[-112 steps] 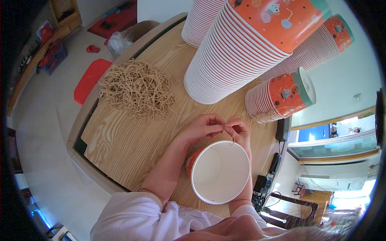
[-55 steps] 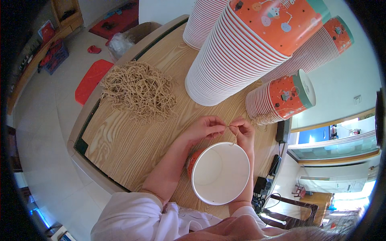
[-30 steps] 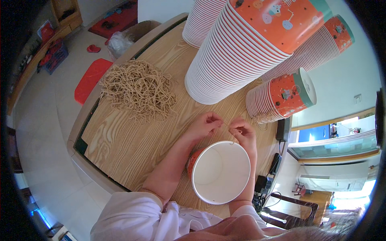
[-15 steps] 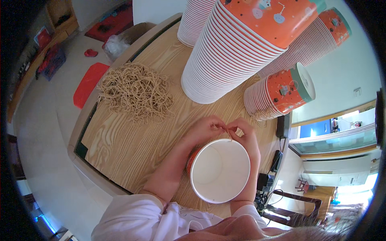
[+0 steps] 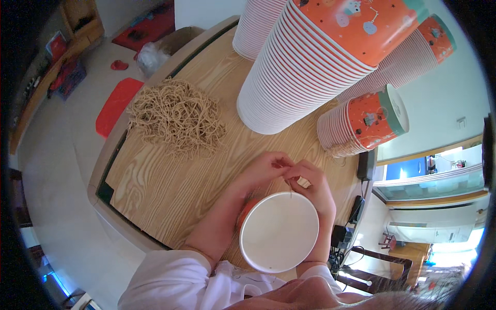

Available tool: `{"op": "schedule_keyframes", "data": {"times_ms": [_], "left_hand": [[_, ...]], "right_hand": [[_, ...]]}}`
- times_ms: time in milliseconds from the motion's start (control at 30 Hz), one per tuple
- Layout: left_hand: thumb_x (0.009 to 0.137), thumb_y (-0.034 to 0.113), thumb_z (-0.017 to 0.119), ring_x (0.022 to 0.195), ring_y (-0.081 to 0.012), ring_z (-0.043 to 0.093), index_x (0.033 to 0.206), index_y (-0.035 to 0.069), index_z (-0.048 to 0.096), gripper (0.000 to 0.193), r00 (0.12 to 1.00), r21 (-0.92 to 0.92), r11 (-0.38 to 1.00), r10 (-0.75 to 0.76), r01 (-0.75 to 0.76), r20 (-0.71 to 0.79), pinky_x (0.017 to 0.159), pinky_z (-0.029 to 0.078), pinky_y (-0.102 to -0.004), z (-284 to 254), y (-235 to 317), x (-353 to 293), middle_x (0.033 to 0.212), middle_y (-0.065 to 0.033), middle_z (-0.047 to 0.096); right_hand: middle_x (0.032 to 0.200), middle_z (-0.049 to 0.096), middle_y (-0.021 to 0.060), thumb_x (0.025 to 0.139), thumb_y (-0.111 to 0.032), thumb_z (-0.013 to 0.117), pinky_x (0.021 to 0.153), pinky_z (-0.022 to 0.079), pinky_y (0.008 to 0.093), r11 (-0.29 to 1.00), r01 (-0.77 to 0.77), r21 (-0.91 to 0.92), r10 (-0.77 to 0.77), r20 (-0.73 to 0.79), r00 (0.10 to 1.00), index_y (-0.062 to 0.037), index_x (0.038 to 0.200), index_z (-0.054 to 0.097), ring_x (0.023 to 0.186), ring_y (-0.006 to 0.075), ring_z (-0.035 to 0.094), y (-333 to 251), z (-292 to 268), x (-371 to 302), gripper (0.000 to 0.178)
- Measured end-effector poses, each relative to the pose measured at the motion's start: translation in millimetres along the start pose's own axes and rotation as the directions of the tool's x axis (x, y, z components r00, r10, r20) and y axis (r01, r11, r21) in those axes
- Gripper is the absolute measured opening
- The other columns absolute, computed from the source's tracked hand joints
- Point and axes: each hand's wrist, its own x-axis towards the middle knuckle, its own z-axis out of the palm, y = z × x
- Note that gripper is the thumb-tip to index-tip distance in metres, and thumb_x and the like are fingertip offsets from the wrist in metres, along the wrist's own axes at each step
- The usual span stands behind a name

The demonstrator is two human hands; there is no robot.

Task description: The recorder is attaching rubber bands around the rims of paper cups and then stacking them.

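Observation:
A white-lined paper bucket, orange outside, stands between my forearms with its open mouth tilted toward me. Just past its far rim, my left hand and my right hand meet, fingertips pinched together. A thin piece of tan string shows below the right fingers at the bucket's rim. Both hands are closed on this string, though most of it is hidden by the fingers. To the left lies a loose tangled heap of tan string.
A tall stack of nested paper buckets rises beyond my hands, with more stacks behind. A shorter stack lies to the right, strings hanging on it. Black power adapters and cables line the right edge of the wooden table.
The bucket's mouth has shifted slightly toward me and its tilt has changed. My right hand has moved a little nearer me and over the left fingertips.

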Motion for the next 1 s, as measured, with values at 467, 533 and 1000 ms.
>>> {"op": "schedule_keyframes", "data": {"times_ms": [467,533,1000], "left_hand": [[0.089,0.011,0.064,0.087,-0.0132,0.063,0.098,0.002,0.062,0.013,0.996,-0.151,0.987,0.069,-0.060,0.049,0.078,0.051,-0.0280,-3.8,-2.0,0.9,0.092,-0.0065,0.066],[0.087,0.007,0.063,0.083,-0.0109,0.062,0.094,0.001,0.063,0.009,0.998,-0.127,0.990,0.056,-0.055,0.004,0.074,0.050,-0.0260,1.0,3.1,2.1,0.088,-0.0053,0.066],[0.086,0.006,0.063,0.077,-0.0079,0.060,0.091,0.001,0.063,0.008,0.998,-0.088,0.995,0.041,-0.045,-0.047,0.070,0.049,-0.0243,2.4,7.0,2.6,0.083,-0.0029,0.065]], "right_hand": [[0.085,0.058,0.0072,0.067,0.009,0.073,0.066,0.047,0.0287,0.997,0.040,-0.070,-0.041,-0.005,0.999,-0.0026,0.089,0.062,0.075,0.0188,0.057,0.5,0.9,-0.3,0.028],[0.085,0.058,0.0072,0.067,0.009,0.073,0.066,0.047,0.0284,0.997,0.050,-0.064,-0.050,0.001,0.999,-0.0022,0.088,0.063,0.076,0.0189,0.058,3.9,-1.5,-0.5,0.026],[0.087,0.060,0.0088,0.072,0.004,0.072,0.066,0.049,0.0311,0.999,0.025,-0.044,-0.025,-0.010,1.000,-0.0033,0.090,0.065,0.079,0.0240,0.060,8.3,-7.3,-1.2,0.021]]}}
